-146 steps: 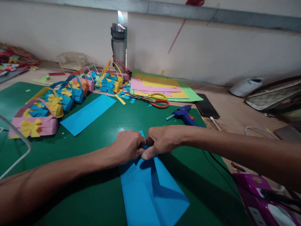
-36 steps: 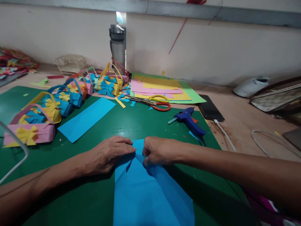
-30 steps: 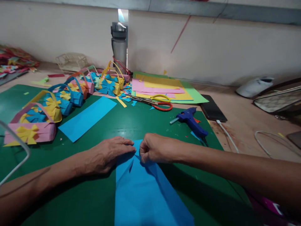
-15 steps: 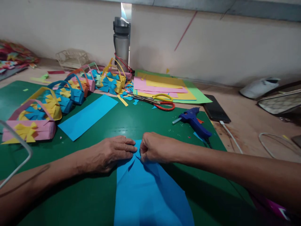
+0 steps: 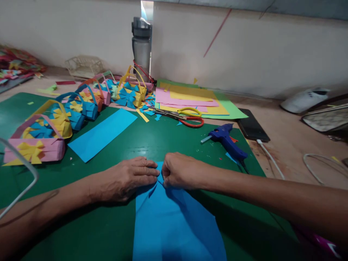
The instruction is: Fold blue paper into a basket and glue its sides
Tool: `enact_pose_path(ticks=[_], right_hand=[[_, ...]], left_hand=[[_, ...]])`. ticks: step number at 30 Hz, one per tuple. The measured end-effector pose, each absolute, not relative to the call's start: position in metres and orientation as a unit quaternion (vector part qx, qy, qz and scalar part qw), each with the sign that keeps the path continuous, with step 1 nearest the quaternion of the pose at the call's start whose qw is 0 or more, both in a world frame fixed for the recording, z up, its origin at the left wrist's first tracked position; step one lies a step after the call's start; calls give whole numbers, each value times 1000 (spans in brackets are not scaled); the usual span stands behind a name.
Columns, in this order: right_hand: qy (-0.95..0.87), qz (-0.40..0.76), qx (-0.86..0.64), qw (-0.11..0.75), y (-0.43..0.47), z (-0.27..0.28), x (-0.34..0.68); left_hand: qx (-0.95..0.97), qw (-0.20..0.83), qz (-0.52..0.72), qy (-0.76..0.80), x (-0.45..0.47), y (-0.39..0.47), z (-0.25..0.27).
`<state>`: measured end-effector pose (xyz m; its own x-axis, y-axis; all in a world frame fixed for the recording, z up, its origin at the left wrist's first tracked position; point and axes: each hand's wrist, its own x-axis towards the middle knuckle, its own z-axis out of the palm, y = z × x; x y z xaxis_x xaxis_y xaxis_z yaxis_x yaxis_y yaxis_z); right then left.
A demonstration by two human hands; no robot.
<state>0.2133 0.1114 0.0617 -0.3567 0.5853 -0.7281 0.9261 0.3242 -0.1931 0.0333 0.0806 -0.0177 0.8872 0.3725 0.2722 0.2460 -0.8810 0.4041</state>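
Observation:
A large sheet of blue paper [image 5: 176, 224] lies in front of me, creased and buckled near its far end. My left hand [image 5: 133, 177] rests on the far left part of that sheet, its fingers stretched out and pressing down. Right beside it, my right hand [image 5: 181, 170] is curled closed on the paper, with the fold under its fingers. The fingertips of that hand are partly hidden. Farther off lies a flat blue paper strip [image 5: 102, 135], touched by neither hand.
Several small paper baskets [image 5: 57, 150] line the left. Behind are scissors [image 5: 187, 117], stacked coloured paper [image 5: 187, 98] and a water bottle [image 5: 141, 50]. A blue glue gun [image 5: 225, 139] and a phone [image 5: 252, 125] lie right on and beside the green mat [image 5: 152, 137].
Both hands keep nearly the same place and grip on the blue paper. The whole view has shifted very slightly.

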Motion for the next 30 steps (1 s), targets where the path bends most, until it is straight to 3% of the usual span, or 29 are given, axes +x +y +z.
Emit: enact_pose_path(ticks=[11,30], right_hand=[[774,-306,478,280,112,64,215],[770,-294,496,275,112,60,214]], left_hand=[[960,155,140,187,38,82,-17],[953,201,161,158,35,81,-13]])
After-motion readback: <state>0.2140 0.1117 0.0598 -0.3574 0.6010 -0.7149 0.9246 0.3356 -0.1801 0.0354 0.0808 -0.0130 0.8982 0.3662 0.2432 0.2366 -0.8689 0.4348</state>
